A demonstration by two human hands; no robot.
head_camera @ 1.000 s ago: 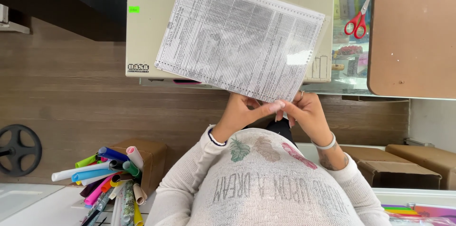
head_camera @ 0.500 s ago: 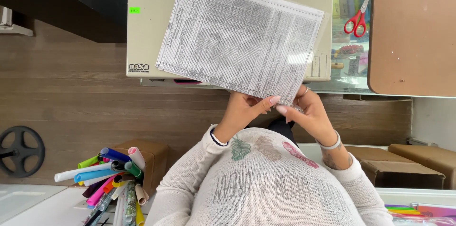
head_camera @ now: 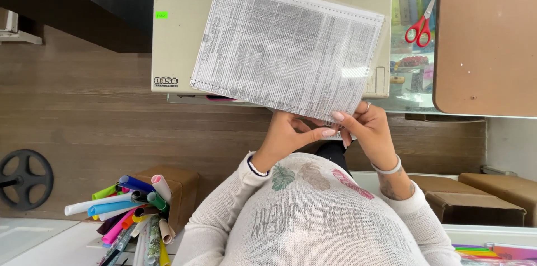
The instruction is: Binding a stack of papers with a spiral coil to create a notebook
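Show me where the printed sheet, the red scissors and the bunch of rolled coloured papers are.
printed sheet [head_camera: 285, 48], head view, middle of the page.
red scissors [head_camera: 418, 26], head view, on the handles.
rolled coloured papers [head_camera: 131, 204], head view, middle of the bunch.

from my remote seat this reads as a small stationery or copy shop. a beige laminating or office machine [head_camera: 184, 36] sits on the bench, and behind it a glass display case [head_camera: 411, 70] holds rows of coloured supplies, with red-handled scissors [head_camera: 420, 24] hanging at it. a cardboard box [head_camera: 176, 187] stuffed with rolled coloured paper [head_camera: 126, 207] stands by the wood-panelled wall [head_camera: 84, 115]. more brown boxes [head_camera: 475, 201] sit at the side, and a stack of bright coloured sheets [head_camera: 486, 250] lies at the edge of my view.
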